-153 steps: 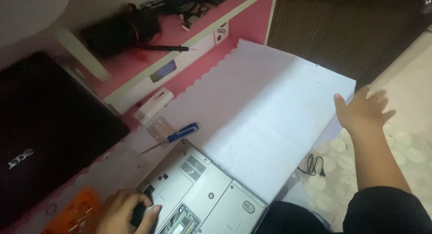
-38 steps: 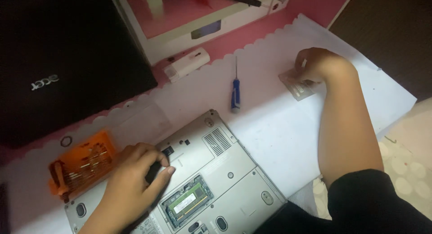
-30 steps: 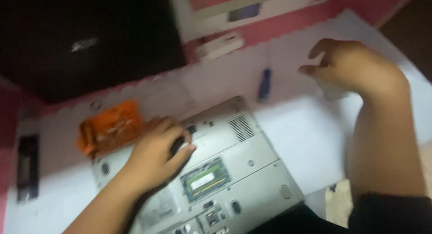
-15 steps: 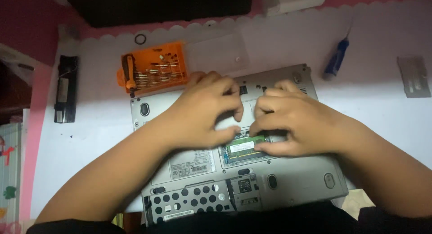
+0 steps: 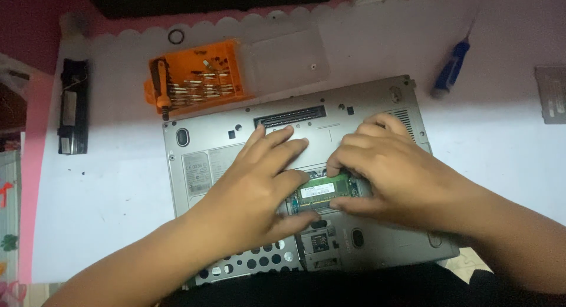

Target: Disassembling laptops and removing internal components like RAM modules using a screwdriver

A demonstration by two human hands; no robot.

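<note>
Between your two hands, the green memory module lies flat in its open bay on the upturned grey laptop, long axis running left to right, tilted slightly up toward your right. Your left hand rests spread on the case, thumb pressed at the module's lower left edge. Your right hand pinches the module's right end between curled fingers and thumb. Beyond your left hand, the orange bit case lies open on the table, holding rows of small metal bits and a driver handle; its clear lid lies beside it. A blue screwdriver lies beyond your right hand.
</note>
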